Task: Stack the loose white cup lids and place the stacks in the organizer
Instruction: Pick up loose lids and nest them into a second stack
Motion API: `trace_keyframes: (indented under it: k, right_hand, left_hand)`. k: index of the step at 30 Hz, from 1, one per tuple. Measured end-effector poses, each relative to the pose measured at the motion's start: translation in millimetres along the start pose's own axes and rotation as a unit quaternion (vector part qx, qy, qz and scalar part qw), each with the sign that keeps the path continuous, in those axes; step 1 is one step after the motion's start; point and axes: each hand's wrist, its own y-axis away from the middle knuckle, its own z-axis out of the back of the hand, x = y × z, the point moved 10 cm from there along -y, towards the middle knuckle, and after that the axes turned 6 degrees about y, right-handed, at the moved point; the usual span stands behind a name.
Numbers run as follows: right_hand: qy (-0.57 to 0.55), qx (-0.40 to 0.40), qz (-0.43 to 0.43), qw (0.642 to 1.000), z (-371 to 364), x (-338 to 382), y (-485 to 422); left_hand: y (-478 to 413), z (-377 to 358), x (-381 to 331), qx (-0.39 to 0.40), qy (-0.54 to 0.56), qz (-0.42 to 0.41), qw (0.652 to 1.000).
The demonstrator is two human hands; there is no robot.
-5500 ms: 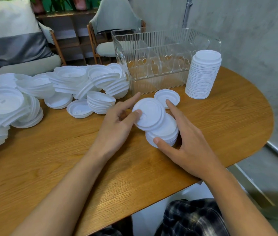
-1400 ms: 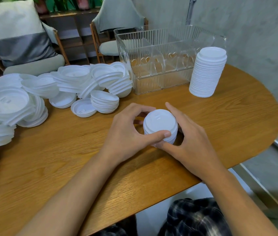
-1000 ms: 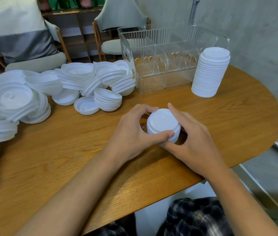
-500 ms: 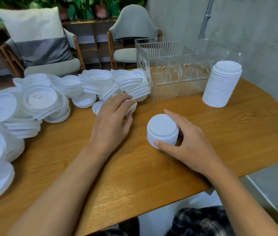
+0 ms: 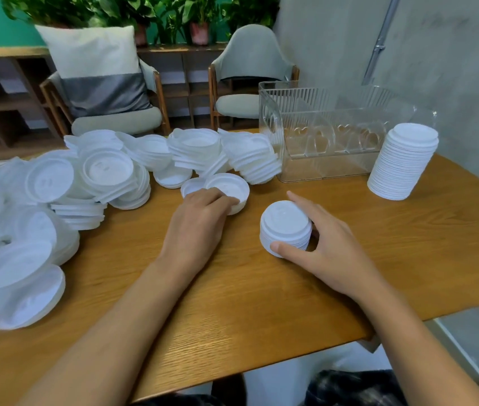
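A short stack of white lids [image 5: 285,225] stands on the wooden table [image 5: 408,241], and my right hand [image 5: 324,244] wraps around it from the right with thumb and fingers on its sides. My left hand [image 5: 200,221] lies over a small pile of upturned lids [image 5: 226,187], its fingers curled on the rim. A clear ribbed organizer [image 5: 320,133] with heart-shaped dividers stands at the back. A tall stack of lids [image 5: 402,165] stands to its right. Loose white lids [image 5: 100,174] lie heaped across the left of the table.
The table's near edge runs close to my body and curves away on the right. Two chairs [image 5: 250,83] and a shelf with plants stand behind the table. A grey wall [image 5: 437,54] rises right behind the organizer.
My left hand has left the short stack and moved left onto the small pile of upturned lids. My right hand stays on the stack. The view has tilted up and shifted left.
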Motion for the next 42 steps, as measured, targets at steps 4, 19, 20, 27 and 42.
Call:
trace_keyframes:
  k: [4,19,20,27,42]
  right_hand:
    - [0.003,0.000,0.013,1.000,-3,5,-4]
    - [-0.070,-0.064,0.044,0.995,-7,14,6]
    - [-0.075,-0.063,0.043,0.994,-8,15,7]
    - [-0.087,-0.055,0.062,0.993,-9,20,11]
    - [-0.095,-0.047,0.074,0.992,-7,20,17]
  left_hand:
    - [1,10,10,0.000,0.064,0.052,0.997]
    - [4,5,25,-0.028,0.479,0.334,0.811]
    - [5,0,22,-0.015,0.491,0.341,0.801]
    - [8,-15,10,0.038,0.366,0.307,0.878]
    - [2,-17,-28,0.188,0.308,0.141,0.922]
